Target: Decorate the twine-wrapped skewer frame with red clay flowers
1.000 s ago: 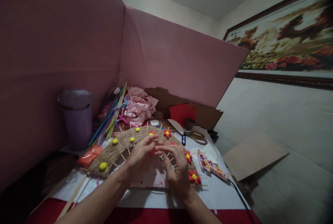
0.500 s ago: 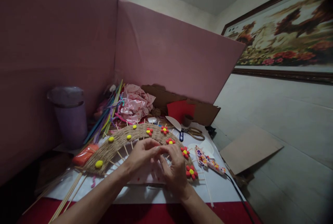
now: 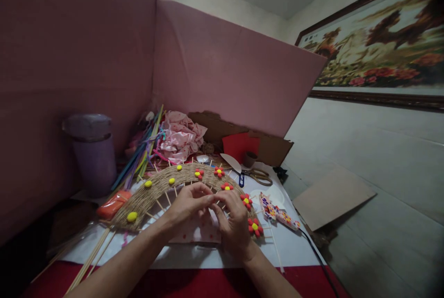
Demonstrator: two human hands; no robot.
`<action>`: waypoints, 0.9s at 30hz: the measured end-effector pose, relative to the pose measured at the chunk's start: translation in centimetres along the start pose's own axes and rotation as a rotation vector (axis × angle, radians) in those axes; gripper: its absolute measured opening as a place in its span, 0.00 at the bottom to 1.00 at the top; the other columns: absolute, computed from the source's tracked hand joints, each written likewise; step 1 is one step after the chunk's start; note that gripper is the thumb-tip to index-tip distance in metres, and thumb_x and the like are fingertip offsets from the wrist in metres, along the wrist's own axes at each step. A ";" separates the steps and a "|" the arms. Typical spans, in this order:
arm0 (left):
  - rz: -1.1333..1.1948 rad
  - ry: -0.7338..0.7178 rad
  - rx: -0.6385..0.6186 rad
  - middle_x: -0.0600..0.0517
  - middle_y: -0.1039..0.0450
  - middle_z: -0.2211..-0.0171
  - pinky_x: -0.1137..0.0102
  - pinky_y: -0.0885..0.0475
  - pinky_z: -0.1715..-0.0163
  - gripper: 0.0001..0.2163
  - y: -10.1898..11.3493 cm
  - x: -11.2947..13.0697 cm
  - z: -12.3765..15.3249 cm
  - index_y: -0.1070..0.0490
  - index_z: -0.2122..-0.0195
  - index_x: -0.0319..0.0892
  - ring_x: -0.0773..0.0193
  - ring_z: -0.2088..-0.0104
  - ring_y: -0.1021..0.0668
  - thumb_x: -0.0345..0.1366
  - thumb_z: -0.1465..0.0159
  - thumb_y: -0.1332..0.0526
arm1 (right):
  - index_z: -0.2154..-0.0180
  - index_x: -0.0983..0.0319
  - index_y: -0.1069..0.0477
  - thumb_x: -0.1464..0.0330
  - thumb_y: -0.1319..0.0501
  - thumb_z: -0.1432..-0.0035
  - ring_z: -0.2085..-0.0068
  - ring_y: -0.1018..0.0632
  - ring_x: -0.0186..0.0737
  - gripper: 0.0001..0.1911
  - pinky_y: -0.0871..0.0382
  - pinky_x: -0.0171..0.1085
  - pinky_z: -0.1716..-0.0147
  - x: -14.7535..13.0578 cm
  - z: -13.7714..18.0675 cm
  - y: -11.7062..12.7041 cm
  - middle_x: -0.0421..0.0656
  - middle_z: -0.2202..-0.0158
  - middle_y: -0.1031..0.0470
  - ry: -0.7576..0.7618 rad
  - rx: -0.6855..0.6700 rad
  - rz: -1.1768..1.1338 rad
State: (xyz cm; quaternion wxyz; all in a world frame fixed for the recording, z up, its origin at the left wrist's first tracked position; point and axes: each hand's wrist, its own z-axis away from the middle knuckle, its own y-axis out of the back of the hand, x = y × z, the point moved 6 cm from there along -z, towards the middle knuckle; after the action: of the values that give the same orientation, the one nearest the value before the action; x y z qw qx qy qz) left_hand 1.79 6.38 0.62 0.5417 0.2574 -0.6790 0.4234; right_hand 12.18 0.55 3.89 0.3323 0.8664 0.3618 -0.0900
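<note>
A fan-shaped arc woven of jute cord [image 3: 157, 191] over thin wooden sticks lies on the white table sheet [image 3: 298, 249]. Yellow clay dots and red clay flowers with yellow centres [image 3: 254, 227] sit along it. My left hand [image 3: 187, 205] and my right hand [image 3: 236, 221] meet fingertip to fingertip just inside the arc, over a pale spotted sheet [image 3: 196, 232]. Both pinch together at one spot. What lies between the fingertips is too small to make out.
At the back left a lilac lidded tub [image 3: 90, 152] stands by a bundle of coloured pipe cleaners [image 3: 144, 152] and crumpled pink cloth [image 3: 180, 136]. Scissors [image 3: 258, 177], red paper [image 3: 239, 148], cardboard and a patterned glue gun [image 3: 277, 215] lie to the right. An orange packet [image 3: 113, 204] sits left.
Both hands have drawn back slightly from the arc's upper edge towards me, fingertips now pinched closer together. The red bit seen between the fingers earlier no longer shows.
</note>
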 end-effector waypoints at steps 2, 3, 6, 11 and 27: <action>0.030 0.002 0.013 0.55 0.30 0.79 0.76 0.37 0.79 0.13 0.0 0.3 0.1 0.33 0.73 0.37 0.73 0.81 0.30 0.40 0.51 0.33 | 0.65 0.60 0.31 0.72 0.43 0.44 0.64 0.28 0.39 0.04 0.34 0.38 0.65 0.1 0.0 -0.1 0.42 0.67 0.27 -0.017 -0.013 -0.016; 0.044 0.009 0.027 0.55 0.31 0.79 0.75 0.37 0.79 0.12 0.1 0.4 0.2 0.34 0.73 0.37 0.72 0.81 0.30 0.39 0.52 0.33 | 0.64 0.60 0.31 0.72 0.43 0.43 0.64 0.28 0.40 0.05 0.34 0.38 0.65 0.2 0.0 -0.2 0.42 0.67 0.27 -0.029 -0.028 -0.033; 0.013 0.037 0.063 0.56 0.30 0.79 0.75 0.36 0.79 0.14 0.5 0.5 0.2 0.34 0.70 0.38 0.71 0.80 0.28 0.37 0.53 0.32 | 0.64 0.60 0.30 0.72 0.44 0.42 0.64 0.28 0.40 0.05 0.35 0.38 0.65 0.3 -0.1 -0.5 0.43 0.66 0.27 -0.039 -0.088 -0.096; -0.035 0.042 0.015 0.52 0.28 0.76 0.75 0.37 0.79 0.13 0.5 0.3 0.0 0.32 0.70 0.36 0.71 0.79 0.28 0.40 0.50 0.34 | 0.66 0.60 0.30 0.72 0.44 0.42 0.66 0.29 0.39 0.05 0.35 0.38 0.66 0.4 -0.2 -0.1 0.42 0.69 0.28 -0.057 -0.076 -0.154; -0.039 0.020 0.042 0.54 0.29 0.78 0.76 0.39 0.80 0.12 0.8 0.3 -0.2 0.33 0.72 0.37 0.73 0.80 0.31 0.37 0.52 0.33 | 0.68 0.61 0.28 0.69 0.40 0.44 0.68 0.28 0.36 0.04 0.35 0.34 0.67 2.2 0.2 -0.8 0.41 0.70 0.27 -0.280 -0.086 -0.333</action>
State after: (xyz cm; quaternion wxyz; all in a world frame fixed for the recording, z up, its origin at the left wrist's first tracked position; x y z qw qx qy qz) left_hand 1.14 6.98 0.70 0.5509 0.2780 -0.6594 0.4295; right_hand 13.26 2.12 2.47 0.3964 0.7589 0.4534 -0.2477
